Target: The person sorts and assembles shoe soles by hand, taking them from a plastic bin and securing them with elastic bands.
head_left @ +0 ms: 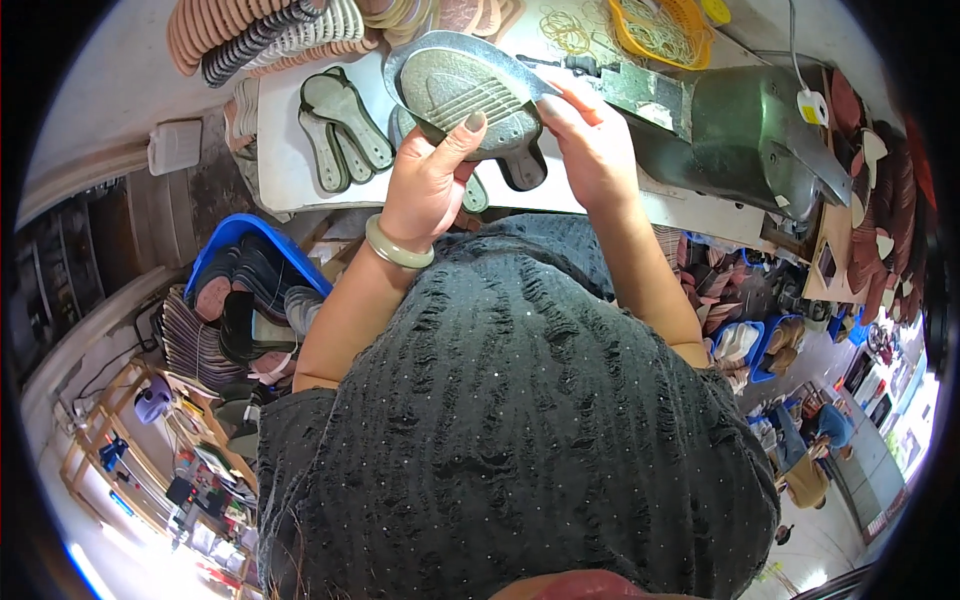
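Shoe part [465,100] is gripped by both hands [435,165] [597,148] (green machine [748,130] rightward, yellow basket [656,58] beyond).

Shoe piece [440,80] above table [280,150], left of machine [740,130].

Left of the grey shoe piece [470,95], a narrow lane over the white tabletop [278,150] would let a hand pass, hemmed in farther left by the green-edged soles [345,120]. Ribbed soles [250,35] block the way beyond and left of it; to its right, past the right hand [597,145], stands the dark green machine [750,130] (a bulky barrier), with a yellow basket [622,38] beyond.
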Demonstrator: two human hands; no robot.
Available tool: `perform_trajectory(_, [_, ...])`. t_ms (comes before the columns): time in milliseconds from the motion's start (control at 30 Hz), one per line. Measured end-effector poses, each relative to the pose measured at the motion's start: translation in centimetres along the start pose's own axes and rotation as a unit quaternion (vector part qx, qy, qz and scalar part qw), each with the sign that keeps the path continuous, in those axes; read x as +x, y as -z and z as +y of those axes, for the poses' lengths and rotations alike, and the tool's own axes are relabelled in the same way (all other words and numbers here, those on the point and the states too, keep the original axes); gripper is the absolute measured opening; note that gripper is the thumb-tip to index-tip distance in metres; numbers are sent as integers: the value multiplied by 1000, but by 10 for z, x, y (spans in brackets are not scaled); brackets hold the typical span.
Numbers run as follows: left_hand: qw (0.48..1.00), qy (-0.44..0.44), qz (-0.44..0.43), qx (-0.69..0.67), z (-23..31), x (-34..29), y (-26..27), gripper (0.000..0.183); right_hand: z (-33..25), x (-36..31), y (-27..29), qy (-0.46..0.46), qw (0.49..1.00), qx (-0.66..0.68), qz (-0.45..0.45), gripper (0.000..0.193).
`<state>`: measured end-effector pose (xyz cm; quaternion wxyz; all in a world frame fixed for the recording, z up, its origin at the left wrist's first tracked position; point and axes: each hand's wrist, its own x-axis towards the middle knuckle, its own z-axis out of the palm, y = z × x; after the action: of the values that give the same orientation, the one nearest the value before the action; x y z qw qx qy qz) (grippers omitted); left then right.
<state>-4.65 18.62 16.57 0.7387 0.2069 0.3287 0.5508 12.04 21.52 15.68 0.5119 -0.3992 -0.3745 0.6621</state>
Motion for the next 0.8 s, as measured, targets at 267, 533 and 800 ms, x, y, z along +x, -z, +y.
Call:
perform_trajectory(267, [993, -82, 62, 60, -24, 12, -9, 21, 17, 3, -6, 335, 839, -413, 118, 19])
perform_trajectory(533, [996, 0, 82, 23, -41, 26, 3, 21, 36, -15, 14, 329, 704, -630, -1, 43])
perform_trajectory(800, [822, 184, -295, 452, 12, 97, 28, 30, 28, 0, 81, -191, 981, 30, 5, 34])
